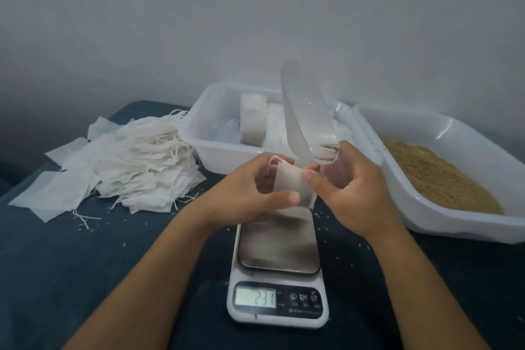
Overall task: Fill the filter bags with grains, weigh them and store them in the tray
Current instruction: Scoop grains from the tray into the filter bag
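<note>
A filter bag [289,183] was pinched above the scale [278,267] by the left hand [250,190] and right hand [352,190], the right also clasping a scoop [301,111]. Grains could be spilled if the mouth were opened too little.

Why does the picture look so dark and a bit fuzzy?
Head view: the light is dim and bluish, so everything looks soft; the scoop is smeared, the hands slightly soft, the tray rim shows small glare, and the scale display stays bright.
</note>
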Demonstrator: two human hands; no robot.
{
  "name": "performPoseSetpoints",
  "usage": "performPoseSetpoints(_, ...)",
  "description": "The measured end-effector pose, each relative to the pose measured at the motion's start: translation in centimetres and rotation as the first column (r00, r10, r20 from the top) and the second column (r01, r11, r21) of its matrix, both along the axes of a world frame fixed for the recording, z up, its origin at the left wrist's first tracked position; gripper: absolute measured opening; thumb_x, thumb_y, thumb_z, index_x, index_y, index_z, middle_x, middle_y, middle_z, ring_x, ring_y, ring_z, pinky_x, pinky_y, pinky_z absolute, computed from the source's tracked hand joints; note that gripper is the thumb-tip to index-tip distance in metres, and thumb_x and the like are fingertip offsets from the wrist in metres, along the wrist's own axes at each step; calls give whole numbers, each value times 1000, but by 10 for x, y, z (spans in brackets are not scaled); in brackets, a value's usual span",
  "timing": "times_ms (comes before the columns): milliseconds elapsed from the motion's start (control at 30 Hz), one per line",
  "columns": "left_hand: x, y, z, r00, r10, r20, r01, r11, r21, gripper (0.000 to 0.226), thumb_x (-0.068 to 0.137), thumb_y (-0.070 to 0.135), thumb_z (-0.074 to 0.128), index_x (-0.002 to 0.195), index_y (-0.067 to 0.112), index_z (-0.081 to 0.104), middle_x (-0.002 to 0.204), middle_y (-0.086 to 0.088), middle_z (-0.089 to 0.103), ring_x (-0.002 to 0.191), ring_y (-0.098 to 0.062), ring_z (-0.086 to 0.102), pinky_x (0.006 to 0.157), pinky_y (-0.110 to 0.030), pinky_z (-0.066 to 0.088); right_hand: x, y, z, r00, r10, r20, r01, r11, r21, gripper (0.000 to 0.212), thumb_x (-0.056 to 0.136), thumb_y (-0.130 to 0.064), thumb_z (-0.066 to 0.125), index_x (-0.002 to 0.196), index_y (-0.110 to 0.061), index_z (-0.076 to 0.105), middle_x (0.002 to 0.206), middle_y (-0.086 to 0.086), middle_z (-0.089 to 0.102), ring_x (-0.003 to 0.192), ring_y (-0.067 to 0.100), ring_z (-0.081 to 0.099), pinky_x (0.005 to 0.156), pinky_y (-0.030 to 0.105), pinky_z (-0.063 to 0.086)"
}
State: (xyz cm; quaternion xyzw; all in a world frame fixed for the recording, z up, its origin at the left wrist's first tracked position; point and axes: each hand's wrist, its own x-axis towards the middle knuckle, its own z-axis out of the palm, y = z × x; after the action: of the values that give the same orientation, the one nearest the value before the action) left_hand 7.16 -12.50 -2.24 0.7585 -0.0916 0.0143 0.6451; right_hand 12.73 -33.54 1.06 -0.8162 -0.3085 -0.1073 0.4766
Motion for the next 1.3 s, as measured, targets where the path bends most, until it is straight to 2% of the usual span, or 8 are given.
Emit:
performPoseSetpoints(100,1,-13,-2,998,-6,61,2,998,63,57,75,28,90,125,32,62,117,8,74,110,-11,71,94,-33,59,-3,-1,10,999,19,36,-20,1000,12,27,89,-34,79,95,-15,60,87,6,69,83,24,66,71,37,54)
performPoseSetpoints(233,2,-22,-5,983,74,168,-109,972,208,34,79,43,83,110,34,70,99,14,75,91,-3,71,82,-24,55,-5,-3,17,998,42,45,-42,999,13,30,89,-32,80,101,-10,63,93,15,70,89,32,68,77,48,55)
performPoseSetpoints(367,1,-24,-4,969,127,213,-169,967,193,13,84,41,80,91,36,70,79,17,73,71,-1,68,66,-15,48,-7,-5,19,998,9,59,-11,999,33,29,87,-29,81,99,-9,63,89,14,70,85,29,67,75,41,54)
performPoseSetpoints(533,3,-23,-7,966,172,193,-211,957,201,13,82,43,77,91,38,70,76,15,73,68,-3,69,63,-15,50,-9,-8,19,996,20,91,-18,1000,-20,25,87,-28,82,86,-25,58,74,-1,62,66,13,57,58,15,48)
performPoseSetpoints(800,5,-26,-13,934,168,316,-277,899,340,10,76,48,72,79,41,66,74,22,67,66,2,58,61,-12,40,-4,-10,25,995,60,83,-41,977,-211,32,89,-34,79,81,-46,50,81,-22,66,71,-4,61,60,5,43)
performPoseSetpoints(1033,5,-28,-13,906,150,395,-283,910,304,16,86,39,78,80,40,63,71,19,61,64,-3,53,60,-19,43,-4,-17,25,999,21,46,-15,991,-132,27,89,-35,78,83,-38,52,85,-11,72,72,3,64,62,9,47)
performPoseSetpoints(1133,4,-30,-12,899,183,398,-313,904,291,17,86,39,78,81,45,63,73,23,62,66,-1,55,63,-15,42,-7,-20,27,998,53,-29,-57,988,-142,27,91,-36,76,81,-40,51,89,-6,72,59,7,64,53,17,51)
performPoseSetpoints(1300,2,-32,-9,891,199,408,-322,910,260,9,87,39,75,95,41,72,85,24,69,78,-3,65,69,-11,46,-8,-23,27,994,71,-80,-84,982,-171,25,93,-33,74,87,-35,51,85,-15,68,51,11,66,48,17,50)
